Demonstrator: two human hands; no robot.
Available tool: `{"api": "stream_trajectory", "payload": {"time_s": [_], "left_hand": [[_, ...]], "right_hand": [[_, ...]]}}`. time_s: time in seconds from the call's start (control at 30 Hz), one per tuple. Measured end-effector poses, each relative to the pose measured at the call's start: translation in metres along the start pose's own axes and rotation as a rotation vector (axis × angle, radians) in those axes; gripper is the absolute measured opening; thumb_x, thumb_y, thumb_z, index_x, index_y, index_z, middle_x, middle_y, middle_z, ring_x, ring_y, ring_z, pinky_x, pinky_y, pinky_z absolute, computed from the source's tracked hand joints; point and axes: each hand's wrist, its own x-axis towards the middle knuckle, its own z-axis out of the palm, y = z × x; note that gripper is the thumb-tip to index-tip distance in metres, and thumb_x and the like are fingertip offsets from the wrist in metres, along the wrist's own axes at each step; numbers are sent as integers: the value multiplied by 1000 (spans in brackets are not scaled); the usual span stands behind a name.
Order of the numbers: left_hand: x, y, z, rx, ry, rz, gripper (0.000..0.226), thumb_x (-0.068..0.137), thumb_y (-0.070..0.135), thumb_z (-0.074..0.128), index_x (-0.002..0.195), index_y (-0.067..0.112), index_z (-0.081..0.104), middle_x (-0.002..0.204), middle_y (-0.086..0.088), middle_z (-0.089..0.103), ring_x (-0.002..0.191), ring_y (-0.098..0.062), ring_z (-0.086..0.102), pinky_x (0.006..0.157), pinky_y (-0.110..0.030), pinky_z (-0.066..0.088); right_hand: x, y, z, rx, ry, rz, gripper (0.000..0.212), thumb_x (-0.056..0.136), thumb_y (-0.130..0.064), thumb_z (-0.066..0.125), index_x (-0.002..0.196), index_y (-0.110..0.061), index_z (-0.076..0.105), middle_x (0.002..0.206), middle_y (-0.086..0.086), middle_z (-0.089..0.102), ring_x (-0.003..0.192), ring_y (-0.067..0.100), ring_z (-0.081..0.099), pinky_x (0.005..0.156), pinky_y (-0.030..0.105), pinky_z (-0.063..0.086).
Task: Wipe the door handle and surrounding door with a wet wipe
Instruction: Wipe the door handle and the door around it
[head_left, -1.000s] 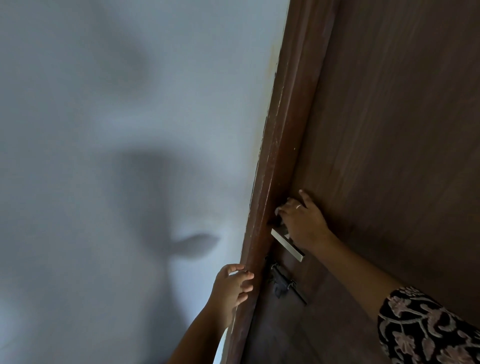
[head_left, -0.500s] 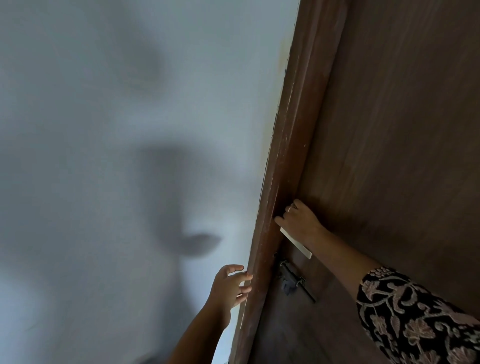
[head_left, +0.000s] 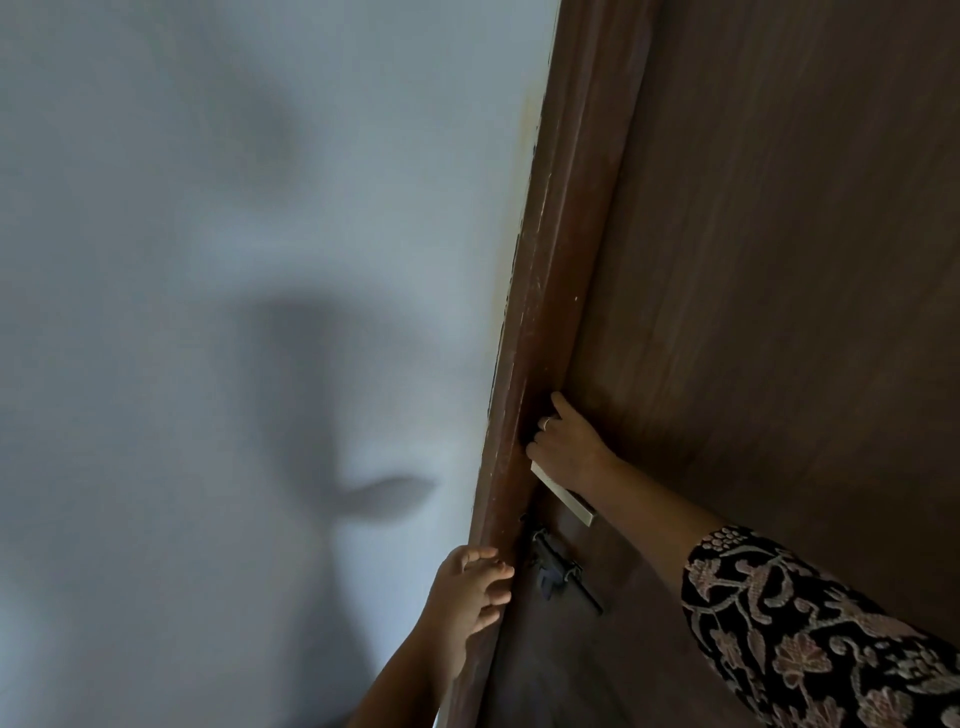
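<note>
Right hand (head_left: 566, 447) on door (head_left: 779, 260) at handle (head_left: 563, 498), left hand (head_left: 470, 597) touching frame (head_left: 550, 312)

Pale flat lever handle (head_left: 565, 498), slanted, on dark brown wood door (head_left: 779, 270) nr left edge

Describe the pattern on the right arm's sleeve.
The sleeve is black with a pale pink and cream floral, scrolling-vine print. It shows in the head view, lower right.

The person wore a black sleeve (head_left: 810, 639) on the right arm, patterned with pale pink and cream flowers and curling vines, its cuff edged with small pale dots. A thin, light-coloured ring (head_left: 544, 422) circled one finger of the right hand (head_left: 569, 452).
</note>
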Motion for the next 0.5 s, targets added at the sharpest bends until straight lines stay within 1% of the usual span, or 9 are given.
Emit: {"api": "stream_trajectory", "payload": {"time_s": [0.1, 0.2, 0.27, 0.37, 0.43, 0.5], "left_hand": [[-2, 2, -2, 4, 1, -3, 24, 90, 6, 62, 113, 10, 57, 113, -15, 65, 98, -27, 64, 78, -29, 50], [-4, -1, -7, -2, 17, 1, 27, 89, 6, 64, 115, 9, 58, 111, -15, 63, 98, -28, 64, 79, -30, 51], [-9, -1, -11, 2, 10, 12, 29, 88, 6, 64, 116, 9, 57, 111, -14, 63, 100, -29, 63, 81, -31, 50], [-16, 1, -16, -3, -7, 23, 30, 88, 6, 64, 117, 9, 57, 113, -15, 63, 102, -30, 64, 75, -27, 51], [-24, 1, -17, 6, -15, 34, 30, 88, 6, 64, 117, 8, 57, 115, -16, 63, 104, -31, 63, 79, -29, 50], [-34, -1, -18, 22, -34, 46, 29, 89, 7, 64, 117, 8, 57, 115, -16, 64, 105, -31, 64, 83, -31, 49]], "right_hand": [[-3, 16, -6, 31, 103, 120, 27, 90, -28, 58, 115, -17, 58, 120, 6, 63, 124, 27, 47, 113, 55, 12], [-13, 31, -6, 104, 211, 204, 24, 90, -24, 57, 112, -15, 59, 114, 7, 65, 118, 27, 51, 108, 50, 25], [-25, 28, 2, 167, 262, 224, 24, 91, -20, 53, 113, -12, 57, 115, 11, 64, 117, 29, 51, 104, 47, 31], [-48, 15, 18, 156, 271, 222, 24, 92, -14, 48, 115, -9, 53, 116, 14, 62, 113, 29, 53, 98, 43, 39], [-63, 8, 22, 115, 242, 194, 22, 93, -12, 46, 112, -10, 55, 112, 12, 64, 109, 28, 54, 93, 41, 41], [-77, -4, 23, 66, 162, 93, 21, 92, -11, 46, 110, -12, 58, 111, 10, 65, 111, 27, 53, 92, 40, 41]]}}
